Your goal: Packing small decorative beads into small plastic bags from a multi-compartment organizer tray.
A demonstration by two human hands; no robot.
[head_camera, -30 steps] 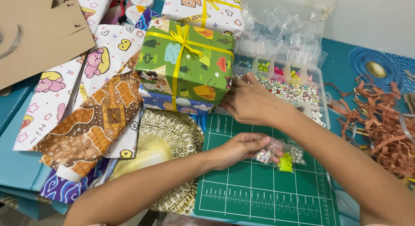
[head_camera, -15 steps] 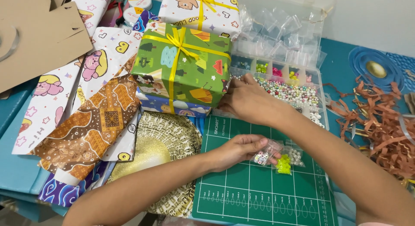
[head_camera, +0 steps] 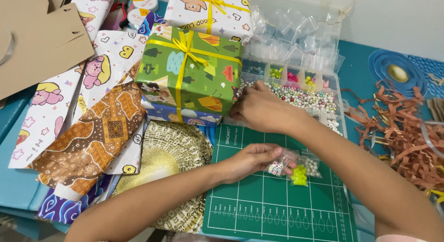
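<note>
- The left hand (head_camera: 252,159) lies low on the green cutting mat (head_camera: 277,200). Its fingers are curled in, and they pinch a small clear bag of little beads (head_camera: 279,164).
- Just beside that bag lie two more small bags on the mat, one with bright yellow-green beads (head_camera: 299,175) and one with pearl beads (head_camera: 313,166).
- The right hand (head_camera: 261,108) is higher up. Its fingers are bent and close together, and the tips touch the side of the green gift box (head_camera: 189,68). I cannot tell if it grips the box or only pushes on it.
- The green gift box has a yellow ribbon (head_camera: 183,47) tied on top. It sits on a blue wrapped box (head_camera: 178,114).
- Behind the right hand is a clear bead box (head_camera: 300,91) with many small parts, full of pearls and bright beads.
- A white gift box (head_camera: 208,8) with a yellow ribbon stands at the back.
- Sheets of wrapping paper (head_camera: 92,131) lie in a pile on the left of the surface.
- Brown paper strips (head_camera: 402,131) lie in a heap on the right.
</note>
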